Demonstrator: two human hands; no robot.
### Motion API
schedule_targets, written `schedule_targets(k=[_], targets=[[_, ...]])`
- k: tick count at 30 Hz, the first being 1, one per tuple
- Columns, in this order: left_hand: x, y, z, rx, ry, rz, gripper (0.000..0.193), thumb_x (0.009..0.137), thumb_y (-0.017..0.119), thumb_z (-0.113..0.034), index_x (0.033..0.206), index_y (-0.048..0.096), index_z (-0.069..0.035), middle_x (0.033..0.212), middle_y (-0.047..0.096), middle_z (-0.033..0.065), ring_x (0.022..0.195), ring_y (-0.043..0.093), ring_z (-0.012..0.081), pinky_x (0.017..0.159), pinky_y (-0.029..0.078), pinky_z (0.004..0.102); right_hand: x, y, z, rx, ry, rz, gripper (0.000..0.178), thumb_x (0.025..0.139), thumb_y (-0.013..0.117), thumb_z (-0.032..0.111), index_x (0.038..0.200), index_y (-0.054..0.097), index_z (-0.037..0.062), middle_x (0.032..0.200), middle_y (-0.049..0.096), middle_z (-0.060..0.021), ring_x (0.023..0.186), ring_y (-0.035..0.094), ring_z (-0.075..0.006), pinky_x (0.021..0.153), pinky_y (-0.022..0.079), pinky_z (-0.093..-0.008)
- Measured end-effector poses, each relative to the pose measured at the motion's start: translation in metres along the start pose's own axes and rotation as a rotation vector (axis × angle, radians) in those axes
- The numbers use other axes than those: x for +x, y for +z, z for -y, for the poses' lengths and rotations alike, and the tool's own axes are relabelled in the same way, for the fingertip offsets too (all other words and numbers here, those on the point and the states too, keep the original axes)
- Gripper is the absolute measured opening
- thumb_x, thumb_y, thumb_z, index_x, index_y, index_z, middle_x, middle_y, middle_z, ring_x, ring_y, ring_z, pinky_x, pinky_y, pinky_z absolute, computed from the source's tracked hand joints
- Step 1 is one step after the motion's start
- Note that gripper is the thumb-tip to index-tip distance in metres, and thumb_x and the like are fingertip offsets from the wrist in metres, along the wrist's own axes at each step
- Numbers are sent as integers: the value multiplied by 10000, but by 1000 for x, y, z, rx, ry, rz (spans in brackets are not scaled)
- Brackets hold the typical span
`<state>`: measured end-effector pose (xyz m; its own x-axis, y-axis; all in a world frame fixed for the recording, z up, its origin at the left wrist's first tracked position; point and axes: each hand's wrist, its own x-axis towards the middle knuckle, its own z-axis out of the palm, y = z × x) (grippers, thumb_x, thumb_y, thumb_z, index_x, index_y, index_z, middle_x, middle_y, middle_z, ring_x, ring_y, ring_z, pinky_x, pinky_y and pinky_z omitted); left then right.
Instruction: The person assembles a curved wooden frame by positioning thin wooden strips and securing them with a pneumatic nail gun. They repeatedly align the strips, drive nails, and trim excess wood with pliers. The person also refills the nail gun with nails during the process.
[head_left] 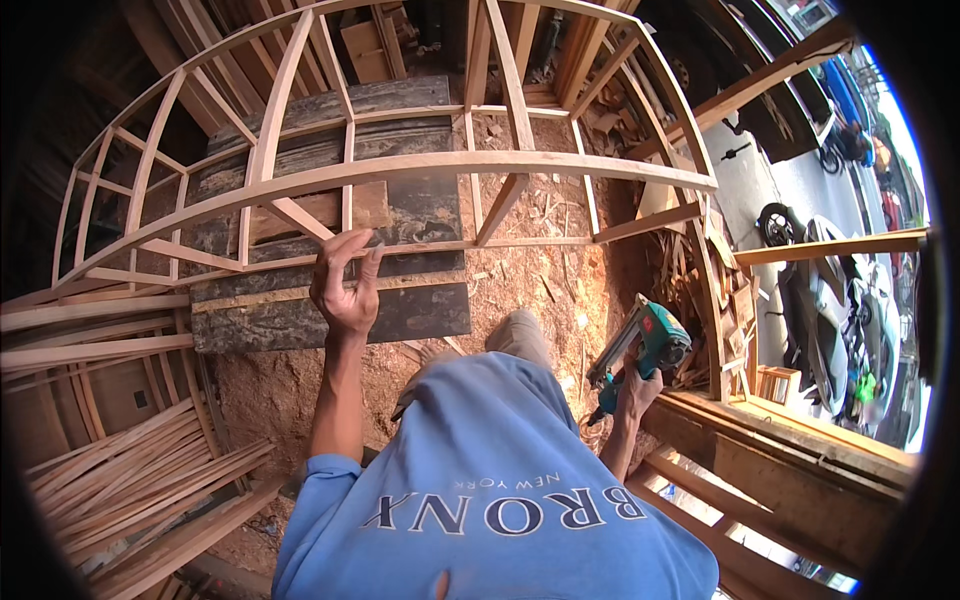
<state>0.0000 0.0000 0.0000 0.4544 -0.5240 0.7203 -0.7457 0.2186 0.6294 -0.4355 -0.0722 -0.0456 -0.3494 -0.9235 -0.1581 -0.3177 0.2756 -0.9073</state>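
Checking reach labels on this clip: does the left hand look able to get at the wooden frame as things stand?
Most likely yes: the left hand shows no tool in it, is right at the near side of the wooden frame, and nothing visible blocks it.

Blue shirt [470, 420], one: large dark capitals [505, 513] are running across it, upside down; a smaller, fainter line of capitals [507, 481] is standing above them in the view. Nail gun [662, 345], one: red marking [646, 326] is showing, unreadable.
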Motion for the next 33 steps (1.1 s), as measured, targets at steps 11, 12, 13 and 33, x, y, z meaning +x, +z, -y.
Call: schedule_targets(k=[11,12,13,33], targets=[[119,113,-72,422,268,689,696,729,813,-372,1339,545,-171,1117,710,108,970,715,300,869,585,428,-28,10,-15,109,51,34,155,819,762,110,864,655,8,685,624,-31,567,574,-115,515,441,-287],[118,115,-68,421,231,733,686,732,810,-372,1339,547,-190,1093,719,102,962,718,299,869,585,433,-31,10,-19,113,62,34,155,818,765,109,865,658,7,688,625,-31,568,576,-115,513,444,-288],[117,117,-64,427,180,791,676,735,807,-371,1339,550,-209,1069,728,97,955,721,298,868,586,437,-34,10,-22,107,55,28,155,820,766,109,872,661,8,690,626,-31,565,576,-117,513,446,-290],[100,120,-33,634,539,593,575,839,703,-427,1391,553,-370,911,719,-10,708,690,187,674,565,355,-27,-22,-45,13,32,27,232,831,727,107,1013,664,-22,704,637,-42,574,599,-114,511,463,-272]])
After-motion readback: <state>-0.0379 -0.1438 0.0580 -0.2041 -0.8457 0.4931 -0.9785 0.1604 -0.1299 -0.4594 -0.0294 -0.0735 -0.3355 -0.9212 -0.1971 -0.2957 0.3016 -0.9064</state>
